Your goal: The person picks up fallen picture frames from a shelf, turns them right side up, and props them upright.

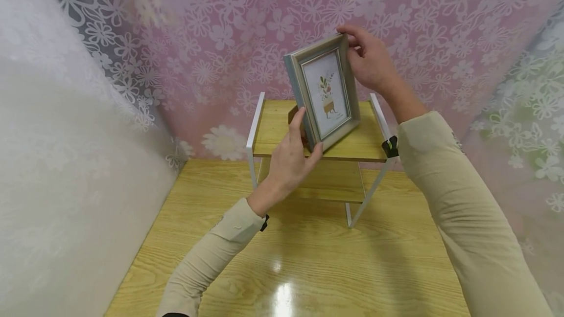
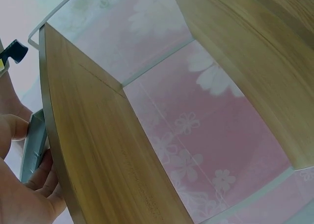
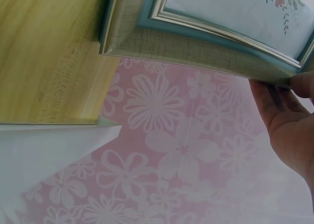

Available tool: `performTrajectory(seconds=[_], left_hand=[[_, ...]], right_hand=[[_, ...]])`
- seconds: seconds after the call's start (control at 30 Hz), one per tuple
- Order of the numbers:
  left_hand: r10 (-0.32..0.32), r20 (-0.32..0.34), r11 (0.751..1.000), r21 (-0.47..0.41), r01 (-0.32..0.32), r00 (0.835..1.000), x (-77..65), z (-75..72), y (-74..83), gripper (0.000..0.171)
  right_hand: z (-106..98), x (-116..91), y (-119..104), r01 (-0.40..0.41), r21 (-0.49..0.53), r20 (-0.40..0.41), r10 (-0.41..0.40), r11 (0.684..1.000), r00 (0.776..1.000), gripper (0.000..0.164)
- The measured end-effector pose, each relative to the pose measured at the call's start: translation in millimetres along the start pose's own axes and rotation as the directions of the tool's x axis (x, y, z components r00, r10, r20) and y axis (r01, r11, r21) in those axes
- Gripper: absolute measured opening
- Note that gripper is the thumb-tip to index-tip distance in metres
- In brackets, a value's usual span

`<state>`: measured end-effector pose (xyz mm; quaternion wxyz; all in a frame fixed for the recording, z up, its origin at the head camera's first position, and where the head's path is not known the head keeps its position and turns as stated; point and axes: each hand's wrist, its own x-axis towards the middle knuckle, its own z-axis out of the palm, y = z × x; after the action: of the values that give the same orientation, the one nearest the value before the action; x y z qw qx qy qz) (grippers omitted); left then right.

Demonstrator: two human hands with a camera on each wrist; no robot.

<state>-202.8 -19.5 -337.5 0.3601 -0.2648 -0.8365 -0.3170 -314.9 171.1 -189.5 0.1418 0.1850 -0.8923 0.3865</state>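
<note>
A grey-beige picture frame (image 1: 328, 94) with a plant print stands tilted at the upper board (image 1: 277, 119) of a small two-tier shelf. Its lower left edge is gripped by my left hand (image 1: 288, 160), thumb at the front and fingers toward the back. At the top right corner, my right hand (image 1: 372, 60) pinches the frame's edge. In the left wrist view the frame's edge (image 2: 34, 148) lies between the left thumb and fingers, beside the board. The right wrist view has the frame's lower corner (image 3: 110, 44) touching or very close to the board; contact is unclear.
White metal side rails (image 1: 256, 121) edge the shelf, with a lower board (image 1: 330, 180) beneath. The shelf stands on a wood-grain floor (image 1: 326, 268). A pink floral curtain (image 1: 211, 62) hangs behind, and a whitish one (image 1: 79, 160) is at the left.
</note>
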Motion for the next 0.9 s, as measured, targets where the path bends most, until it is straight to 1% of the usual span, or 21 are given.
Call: performTrajectory(seconds=[0.27,0.53,0.9], left_hand=[[0.003,0.003,1.0,0.0,-0.003,1.0,0.4,-1.8,-0.1,0.081],[-0.011,0.008,1.0,-0.014,0.011,1.0,1.2,-3.3,-1.6,0.076],[-0.012,0.021,0.998,-0.058,0.013,1.0,2.3,-5.4,-5.6,0.075]], right_hand=[[0.2,0.4,1.5,0.0,-0.021,-0.006,0.0,1.0,1.0,0.046],[-1.2,-0.3,0.8,0.0,-0.033,-0.009,0.0,0.999,1.0,0.045],[-8.6,-1.8,0.2,-0.03,-0.071,0.021,0.032,0.997,0.999,0.045]])
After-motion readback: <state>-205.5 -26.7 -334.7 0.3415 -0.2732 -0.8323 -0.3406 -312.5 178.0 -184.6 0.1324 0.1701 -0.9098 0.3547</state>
